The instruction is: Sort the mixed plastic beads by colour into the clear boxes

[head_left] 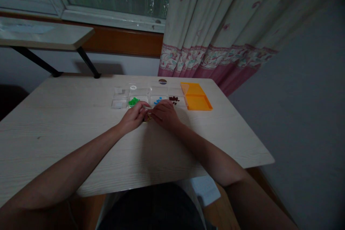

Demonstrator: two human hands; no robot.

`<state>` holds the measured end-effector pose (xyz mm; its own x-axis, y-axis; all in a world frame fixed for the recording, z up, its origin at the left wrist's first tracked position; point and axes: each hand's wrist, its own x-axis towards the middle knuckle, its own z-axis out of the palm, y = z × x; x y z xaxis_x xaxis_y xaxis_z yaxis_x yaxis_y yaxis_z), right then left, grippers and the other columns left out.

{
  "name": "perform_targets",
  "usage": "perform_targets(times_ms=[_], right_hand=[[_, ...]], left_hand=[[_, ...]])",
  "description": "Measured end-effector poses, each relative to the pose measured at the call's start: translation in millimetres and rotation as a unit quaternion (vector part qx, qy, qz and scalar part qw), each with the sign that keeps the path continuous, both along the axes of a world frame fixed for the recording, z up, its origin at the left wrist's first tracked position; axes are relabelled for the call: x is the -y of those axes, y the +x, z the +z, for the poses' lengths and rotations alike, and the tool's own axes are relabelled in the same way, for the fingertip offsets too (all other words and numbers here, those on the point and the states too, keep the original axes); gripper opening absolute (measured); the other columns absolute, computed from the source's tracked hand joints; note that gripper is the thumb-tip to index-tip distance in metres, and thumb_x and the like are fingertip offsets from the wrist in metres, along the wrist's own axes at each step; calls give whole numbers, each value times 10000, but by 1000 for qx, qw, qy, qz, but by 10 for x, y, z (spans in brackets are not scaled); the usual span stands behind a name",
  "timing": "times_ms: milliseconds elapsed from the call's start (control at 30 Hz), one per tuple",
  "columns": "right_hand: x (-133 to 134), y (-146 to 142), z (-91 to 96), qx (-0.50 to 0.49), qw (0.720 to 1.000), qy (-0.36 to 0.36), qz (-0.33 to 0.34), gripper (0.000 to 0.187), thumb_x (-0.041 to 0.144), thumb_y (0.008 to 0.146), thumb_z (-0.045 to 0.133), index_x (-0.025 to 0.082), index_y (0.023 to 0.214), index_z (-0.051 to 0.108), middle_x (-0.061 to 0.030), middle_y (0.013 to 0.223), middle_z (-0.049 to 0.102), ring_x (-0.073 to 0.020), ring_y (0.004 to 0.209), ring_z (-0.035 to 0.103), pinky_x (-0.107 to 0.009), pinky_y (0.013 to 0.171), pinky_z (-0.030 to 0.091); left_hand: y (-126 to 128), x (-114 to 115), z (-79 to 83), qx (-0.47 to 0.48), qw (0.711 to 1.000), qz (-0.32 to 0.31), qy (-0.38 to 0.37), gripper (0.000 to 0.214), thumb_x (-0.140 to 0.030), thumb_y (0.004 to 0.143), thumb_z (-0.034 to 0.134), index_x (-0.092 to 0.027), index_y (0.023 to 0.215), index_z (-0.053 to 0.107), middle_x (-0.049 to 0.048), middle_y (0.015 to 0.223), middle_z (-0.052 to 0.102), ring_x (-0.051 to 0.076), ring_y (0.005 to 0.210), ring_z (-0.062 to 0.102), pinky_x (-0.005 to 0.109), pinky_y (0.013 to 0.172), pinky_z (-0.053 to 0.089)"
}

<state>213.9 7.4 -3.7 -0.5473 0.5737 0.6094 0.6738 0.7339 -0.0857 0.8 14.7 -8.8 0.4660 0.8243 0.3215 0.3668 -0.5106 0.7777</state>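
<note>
My left hand [133,115] and my right hand [166,115] meet over the table, just in front of a row of clear boxes. The fingers of both are bent together around something small, mostly hidden by them. Beneath the fingertips shows a little cluster of yellowish and dark bits [147,118], too small to name. Right behind my hands, small green pieces [134,101] lie in one clear box, blue pieces [158,100] in another and dark brown pieces [174,99] in a third. My right hand partly covers the front of the blue pieces' box.
An orange box [198,102] lies open at the right end of the row. A clear box [119,103] with its lid up stands at the left end. Behind them is a round dark spot [162,81] on the table [107,158]. A raised shelf [64,39] stands back left; a curtain [194,36] hangs behind.
</note>
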Motion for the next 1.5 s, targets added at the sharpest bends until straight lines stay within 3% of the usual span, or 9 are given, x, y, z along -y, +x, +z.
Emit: perform_targets(times_ms=[233,433,733,900,1067,1500], right_hand=[[15,-36,23,5,1000,-23,1,183,340,952,569,283,989,738,-28,919,710,-198,992,564,-382,997,369],[2,-41,10,-10,1000,13,24,162,315,948,580,264,971,732,-27,891,704,-191,965,565,-377,984,374],[-56,26,-14,-17,1000,-10,-5,175,298,950,567,281,957,741,-32,919,696,-199,986,552,-396,989,341],[-263,347,7,-49,990,-29,-133,217,363,948,566,262,928,756,-38,875,712,-212,941,555,-401,946,321],[-419,681,12,-98,949,-60,-295,280,371,960,527,227,937,767,-75,933,726,-246,973,547,-387,880,328],[-455,743,-35,-72,928,-95,-352,297,353,964,495,236,1026,761,-84,1025,717,-261,1027,515,-391,903,311]], left_hand=[[10,17,69,-19,999,-34,18,300,-418,1017,368,-207,1197,484,-28,694,626,122,591,587,235,597,437],[9,20,53,-17,1000,-23,8,325,-432,1020,354,-200,1189,507,-20,706,633,126,627,602,235,627,449],[35,23,85,-15,999,32,26,311,-425,1018,356,-214,1141,549,-22,698,598,134,657,593,248,661,469],[41,25,77,-10,999,50,14,328,-418,1020,335,-212,1166,546,-23,692,584,130,618,566,243,615,450],[47,21,74,-25,998,55,21,313,-380,1018,329,-212,1156,553,-26,690,577,130,623,561,244,617,438],[45,-10,38,-42,996,69,34,300,-310,1004,341,-213,1176,566,-25,688,566,131,616,551,253,631,428]])
